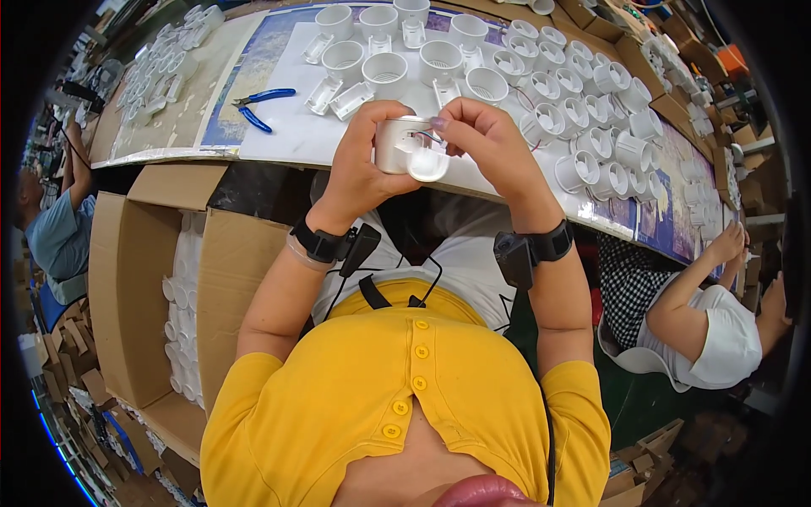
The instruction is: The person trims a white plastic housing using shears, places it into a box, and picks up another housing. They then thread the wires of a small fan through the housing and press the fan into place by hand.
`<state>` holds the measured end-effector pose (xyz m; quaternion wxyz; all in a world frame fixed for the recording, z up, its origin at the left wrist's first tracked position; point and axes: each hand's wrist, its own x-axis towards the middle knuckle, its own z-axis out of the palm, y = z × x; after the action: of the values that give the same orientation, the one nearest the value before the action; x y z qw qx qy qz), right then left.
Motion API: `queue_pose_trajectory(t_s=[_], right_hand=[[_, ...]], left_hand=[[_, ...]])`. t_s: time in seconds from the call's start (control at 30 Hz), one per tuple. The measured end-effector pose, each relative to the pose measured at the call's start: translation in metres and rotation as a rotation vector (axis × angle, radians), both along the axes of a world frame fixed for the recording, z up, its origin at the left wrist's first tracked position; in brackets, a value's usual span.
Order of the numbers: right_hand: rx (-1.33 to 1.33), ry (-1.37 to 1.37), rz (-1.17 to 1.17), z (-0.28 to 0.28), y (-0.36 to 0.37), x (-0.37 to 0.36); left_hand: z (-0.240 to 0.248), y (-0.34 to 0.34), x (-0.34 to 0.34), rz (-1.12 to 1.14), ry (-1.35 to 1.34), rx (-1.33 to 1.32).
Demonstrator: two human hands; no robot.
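Yellow fabric of my buttoned top (405, 397) fills the bottom of the view, and my two forearms rise from it toward the workbench (287, 127). Both wrists wear black bands. Just over the near edge of the workbench, my left hand (359, 160) is wrapped around a white cylindrical lamp housing (397, 144), fingers curled firmly about its side. My right hand (486, 144) pinches a small part at the housing's open end, where thin coloured wires show; a white rounded piece (427, 165) sits right below my fingertips, touching the housing. Farther back on the workbench stand many more white housings (384, 72) and clear plastic clips, with blue-handled pliers (258, 106) to the left of them. Below the workbench, at my left, an open cardboard box (160, 296) holds white parts. Another person sits at the right, hands (731, 245) at the workbench edge.
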<state>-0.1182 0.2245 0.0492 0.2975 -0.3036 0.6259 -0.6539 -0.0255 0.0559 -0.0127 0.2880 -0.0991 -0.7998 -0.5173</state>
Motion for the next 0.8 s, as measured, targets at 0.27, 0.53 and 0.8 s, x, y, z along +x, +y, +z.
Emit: queue_pose_trajectory(t_s=[0.27, 0.53, 0.8], right_hand=[[-0.053, 0.011, 0.14, 0.002, 0.005, -0.004], [-0.158, 0.982, 0.105, 0.001, 0.005, -0.013], [-0.126, 0.656, -0.01, -0.013, -0.004, -0.002]], left_hand=[[0.003, 0.003, 0.002, -0.056, 0.008, 0.011], [0.002, 0.002, 0.005, -0.069, 0.013, 0.046], [0.008, 0.007, 0.003, -0.069, -0.072, -0.051]])
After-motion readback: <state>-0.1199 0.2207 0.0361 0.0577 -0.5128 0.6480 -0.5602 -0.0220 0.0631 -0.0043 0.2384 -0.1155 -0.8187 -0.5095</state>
